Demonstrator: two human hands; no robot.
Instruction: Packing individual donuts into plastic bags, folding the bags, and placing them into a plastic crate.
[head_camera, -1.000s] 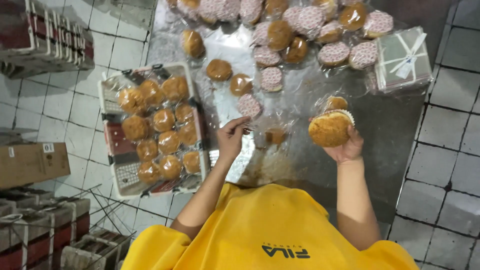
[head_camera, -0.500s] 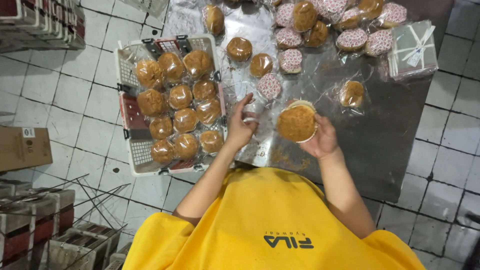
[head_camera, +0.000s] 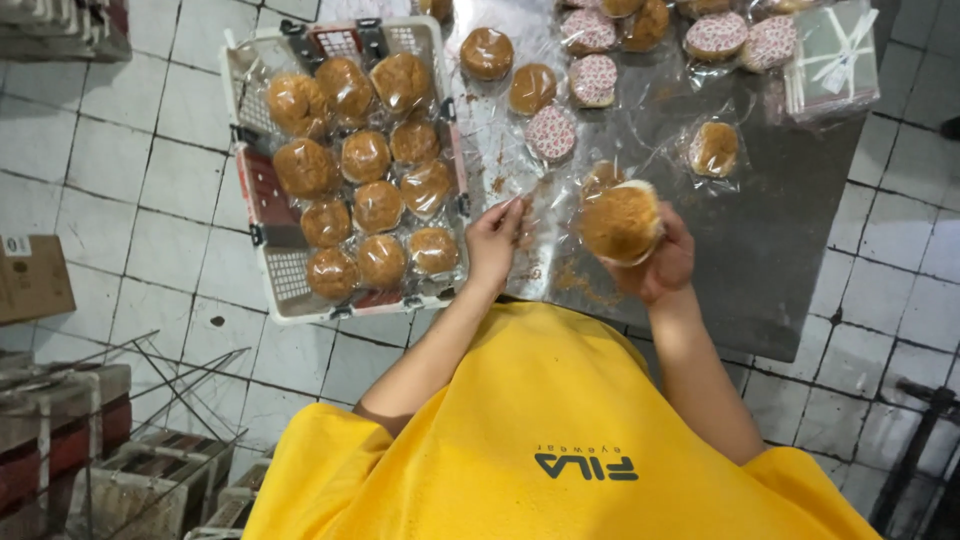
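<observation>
Your right hand (head_camera: 660, 262) is cupped around a round, crumb-topped bun (head_camera: 621, 222), gripping it from below and holding it just above the metal table (head_camera: 800, 230). Your left hand (head_camera: 495, 240) pinches the edge of a clear plastic bag (head_camera: 535, 215) lying on the table, fingers closed on the film — right beside the bun. To your left, touching the table's edge, sits a white and red basket (head_camera: 258, 235), packed with wrapped buns (head_camera: 365, 155) in clear film. Further up the table lie more wrapped buns and some round cakes with a red-and-white speckled top (head_camera: 551, 132). One wrapped bun (head_camera: 714, 149) sits alone near your right hand — a clear gift box (head_camera: 835, 55) stands at the far corner.
</observation>
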